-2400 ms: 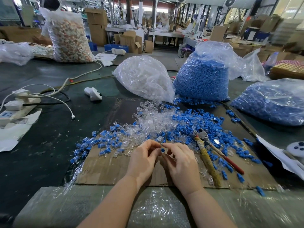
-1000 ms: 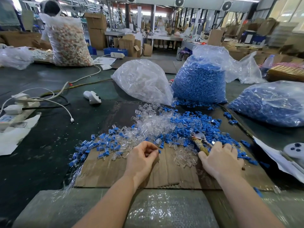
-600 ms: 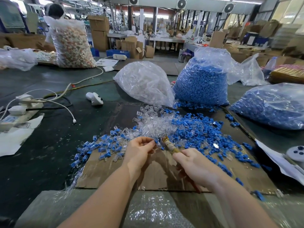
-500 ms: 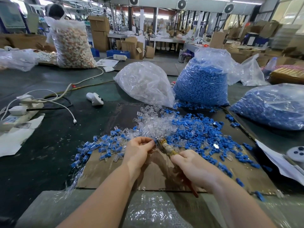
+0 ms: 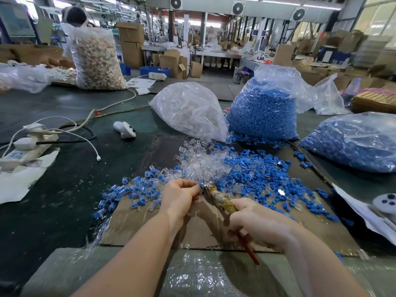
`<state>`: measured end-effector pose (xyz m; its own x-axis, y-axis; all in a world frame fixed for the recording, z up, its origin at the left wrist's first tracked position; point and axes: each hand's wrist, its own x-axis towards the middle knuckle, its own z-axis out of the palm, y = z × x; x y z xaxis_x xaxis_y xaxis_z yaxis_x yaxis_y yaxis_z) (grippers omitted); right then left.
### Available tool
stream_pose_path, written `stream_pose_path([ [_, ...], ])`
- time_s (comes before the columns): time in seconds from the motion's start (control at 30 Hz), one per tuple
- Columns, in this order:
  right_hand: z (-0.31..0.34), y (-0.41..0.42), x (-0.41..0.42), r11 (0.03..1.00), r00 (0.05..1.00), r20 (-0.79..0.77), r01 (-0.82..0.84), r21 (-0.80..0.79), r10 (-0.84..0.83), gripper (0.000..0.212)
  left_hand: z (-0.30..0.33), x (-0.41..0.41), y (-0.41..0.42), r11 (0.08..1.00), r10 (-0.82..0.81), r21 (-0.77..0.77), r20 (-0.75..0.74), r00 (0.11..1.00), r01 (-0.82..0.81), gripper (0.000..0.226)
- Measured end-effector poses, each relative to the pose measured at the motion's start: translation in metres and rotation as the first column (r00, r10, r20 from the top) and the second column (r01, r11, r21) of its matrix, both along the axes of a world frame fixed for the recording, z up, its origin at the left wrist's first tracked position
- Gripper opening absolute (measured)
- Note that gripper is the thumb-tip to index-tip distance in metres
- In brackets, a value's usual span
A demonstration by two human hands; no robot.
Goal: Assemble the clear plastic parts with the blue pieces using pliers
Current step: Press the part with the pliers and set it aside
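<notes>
Gripping pliers (image 5: 216,196), right hand (image 5: 255,221) meets blue piece (image 5: 201,186) pinched by left hand (image 5: 180,196).

Light: bright, even daylight from windows (image 5: 377,20) at the far right, with ceiling strip lamps behind
Glare: sheen on the clear bag (image 5: 188,110) and on the bubble wrap (image 5: 192,275) near the bottom edge
Shadows: soft, short, under the forearms
Distortion: wide-angle bowing toward the corners
Focus: background hall soft, slightly overexposed
</notes>
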<state>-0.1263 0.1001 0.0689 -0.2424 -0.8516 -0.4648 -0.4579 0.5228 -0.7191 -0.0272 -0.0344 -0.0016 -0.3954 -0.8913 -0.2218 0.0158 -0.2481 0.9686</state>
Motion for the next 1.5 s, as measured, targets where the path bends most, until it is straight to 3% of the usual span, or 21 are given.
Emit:
stream_pose_path([
  [0.53,-0.013,-0.004,0.003,0.993,0.987,-0.158,0.024,-0.115,-0.042,0.020,0.004,-0.004,0.007,1.000,0.005,-0.027,-0.010,1.000,-0.005,0.013],
  [0.67,-0.014,0.000,-0.002,0.979,0.985,0.107,0.149,-0.142,-0.134,0.011,0.004,-0.003,0.008,0.998,0.053,-0.031,-0.004,0.999,-0.053,0.009],
  [0.73,-0.015,0.002,-0.007,0.954,0.958,0.190,0.247,-0.168,-0.214,0.013,0.004,0.001,0.006,0.984,0.099,-0.154,0.091,0.991,-0.084,0.005],
  [0.83,-0.025,0.000,-0.018,0.912,0.943,-0.024,0.315,-0.264,-0.333,0.020,0.005,0.015,-0.002,0.888,0.224,-0.453,0.287,0.931,-0.074,0.005],
  [0.93,-0.039,0.001,-0.035,0.900,0.860,-0.299,0.335,-0.280,-0.413,0.054,0.004,0.038,-0.018,0.756,0.414,-0.654,0.442,0.796,-0.029,0.009],
  [1.0,-0.046,0.004,-0.048,0.895,0.793,-0.419,0.367,-0.252,-0.443,0.066,0.001,0.052,-0.030,0.695,0.510,-0.719,0.499,0.701,0.006,0.014],
  [1.07,-0.049,0.006,-0.056,0.893,0.718,-0.532,0.384,-0.235,-0.449,0.064,-0.003,0.064,-0.040,0.664,0.577,-0.747,0.547,0.607,0.043,0.016],
  [1.2,-0.055,0.007,-0.064,0.896,0.635,-0.648,0.400,-0.190,-0.421,0.067,-0.009,0.079,-0.051,0.678,0.615,-0.730,0.628,0.477,0.088,0.020],
  [1.37,-0.062,0.008,-0.068,0.903,0.579,-0.714,0.387,-0.187,-0.395,0.059,-0.008,0.076,-0.051,0.679,0.638,-0.732,0.626,0.449,0.057,0.025],
  [1.43,-0.064,0.008,-0.069,0.901,0.563,-0.722,0.384,-0.202,-0.402,0.062,-0.008,0.069,-0.047,0.660,0.631,-0.749,0.594,0.499,0.056,0.023],
  [1.5,-0.067,0.008,-0.070,0.902,0.549,-0.733,0.377,-0.211,-0.401,0.067,-0.008,0.060,-0.038,0.637,0.589,-0.769,0.529,0.611,0.051,0.020],
])
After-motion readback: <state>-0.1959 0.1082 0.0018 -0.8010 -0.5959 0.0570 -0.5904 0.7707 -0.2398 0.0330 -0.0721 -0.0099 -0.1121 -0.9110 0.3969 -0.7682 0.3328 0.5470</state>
